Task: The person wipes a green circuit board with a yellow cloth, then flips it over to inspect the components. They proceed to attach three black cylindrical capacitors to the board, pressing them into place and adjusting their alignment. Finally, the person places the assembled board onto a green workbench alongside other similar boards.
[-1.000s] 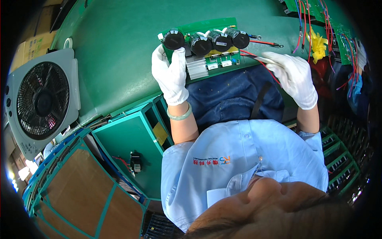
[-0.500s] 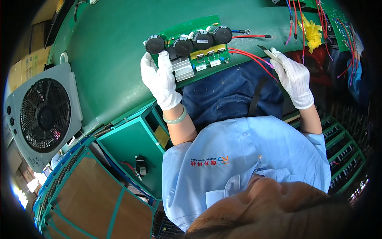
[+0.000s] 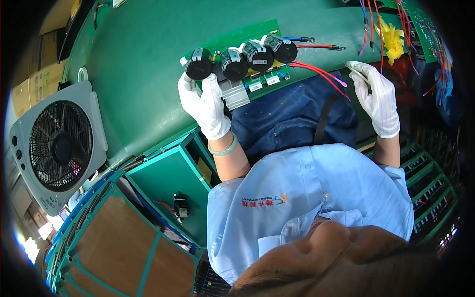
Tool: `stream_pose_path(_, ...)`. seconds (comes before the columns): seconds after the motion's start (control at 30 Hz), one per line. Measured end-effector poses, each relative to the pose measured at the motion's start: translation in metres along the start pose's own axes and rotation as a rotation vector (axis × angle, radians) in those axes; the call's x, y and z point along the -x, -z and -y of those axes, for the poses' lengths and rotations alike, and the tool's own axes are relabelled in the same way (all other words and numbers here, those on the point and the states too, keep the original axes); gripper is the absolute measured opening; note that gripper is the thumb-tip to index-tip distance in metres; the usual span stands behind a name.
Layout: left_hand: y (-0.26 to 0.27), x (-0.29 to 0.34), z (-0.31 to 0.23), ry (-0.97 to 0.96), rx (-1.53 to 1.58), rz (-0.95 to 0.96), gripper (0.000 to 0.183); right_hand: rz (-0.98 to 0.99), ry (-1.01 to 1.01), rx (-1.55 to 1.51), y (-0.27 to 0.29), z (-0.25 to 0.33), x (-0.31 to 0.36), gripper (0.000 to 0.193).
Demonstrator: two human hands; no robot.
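Note:
My left hand (image 3: 205, 110), in a white glove, grips the left near corner of a green circuit board (image 3: 235, 38), thumb and fingers round its edge. Black cylindrical capacitors (image 3: 260, 61) stand in a row along the board. A silver finned heat sink (image 3: 235, 95) sits beside my thumb. From the board's right side run red wires (image 3: 322, 75) and a short blue wire (image 3: 298, 38) with a ring terminal. My gloved right hand (image 3: 378, 101) pinches a slim flat tool (image 3: 357, 72), apart from the wires; its exact kind is unclear.
A grey box fan (image 3: 61, 141) stands at the left. Below the green table (image 3: 143, 64) is an open green drawer (image 3: 163, 185) with a small dark part (image 3: 181, 207). Yellow ribbon (image 3: 392, 42), hanging wires and another circuit board (image 3: 420, 42) are at the far right. Dark blue cloth (image 3: 297, 111) lies near the board.
The circuit board has tilted, showing more of the capacitors' sides, and shifted slightly right in my left hand. My right hand has moved slightly right and turned, so less of the tool shows.

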State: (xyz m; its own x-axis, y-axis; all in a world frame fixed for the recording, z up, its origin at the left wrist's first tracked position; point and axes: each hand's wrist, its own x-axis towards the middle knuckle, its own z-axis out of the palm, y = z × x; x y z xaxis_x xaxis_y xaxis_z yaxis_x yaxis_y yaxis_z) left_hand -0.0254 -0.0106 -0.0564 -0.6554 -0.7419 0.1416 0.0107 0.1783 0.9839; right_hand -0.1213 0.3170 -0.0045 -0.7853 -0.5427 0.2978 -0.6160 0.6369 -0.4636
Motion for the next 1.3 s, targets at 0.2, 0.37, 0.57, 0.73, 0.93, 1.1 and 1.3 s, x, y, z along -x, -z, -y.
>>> stream_pose_path(0.2,0.0,0.003,-0.007,-0.037,0.115,0.023,0.04,-0.051,-0.423,-0.831,-0.012,0.031,-0.007,0.033)
stream_pose_path(0.37,-0.016,0.005,-0.074,-0.341,-0.114,0.236,0.044,-0.186,-0.325,-0.958,-0.021,0.047,-0.017,0.033)
stream_pose_path(0.57,-0.049,-0.009,-0.15,-0.858,-0.526,0.569,0.045,-0.407,-0.422,-0.849,-0.015,0.033,0.003,0.025)
stream_pose_path(0.73,-0.067,-0.005,-0.157,-0.94,-0.673,0.733,0.04,-0.36,-0.513,-0.842,-0.006,0.026,0.02,0.025)
stream_pose_path(0.93,-0.065,-0.009,-0.158,-0.846,-0.656,0.854,0.042,-0.323,-0.601,-0.938,-0.003,0.023,0.029,0.025)
stream_pose_path(1.1,-0.053,-0.012,-0.152,-0.827,-0.485,0.728,0.047,-0.338,-0.568,-0.984,-0.005,0.026,0.029,0.027)
stream_pose_path(1.3,-0.037,-0.012,-0.134,-0.627,-0.19,0.646,0.048,-0.282,-0.615,-0.946,-0.004,0.027,0.03,0.027)
